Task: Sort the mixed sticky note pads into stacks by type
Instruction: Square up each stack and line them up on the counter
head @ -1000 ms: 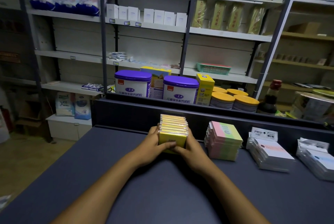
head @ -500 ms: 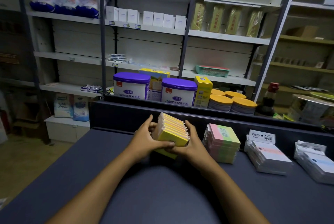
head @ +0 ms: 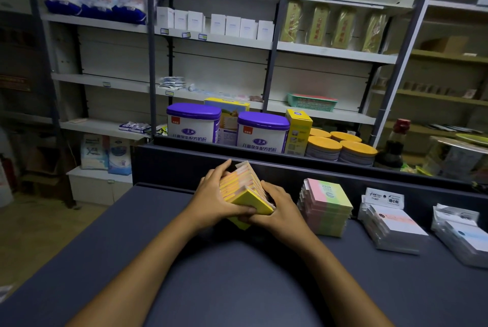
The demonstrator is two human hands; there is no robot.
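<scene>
I see both hands clamped on 1 stack of yellow pads [head: 247,189], held tilted to the left above the dark blue counter [head: 237,281], near its raised back edge. My left hand [head: 214,201] wraps the stack's left side, fingers reaching up along its far end and thumb lying across the near yellow face. My right hand [head: 280,212] cups the right side from below, fingers curled round the pads. Both grips are closed tight on that stack, nothing else in them. Just to the right on the counter sits a pink and green stack [head: 326,212], apart from my right hand. Further right lie white packaged pads [head: 393,229], then another clear-wrapped pile [head: 464,239] at the edge. Behind the counter stand 2 purple-lidded tins [head: 194,123].
</scene>
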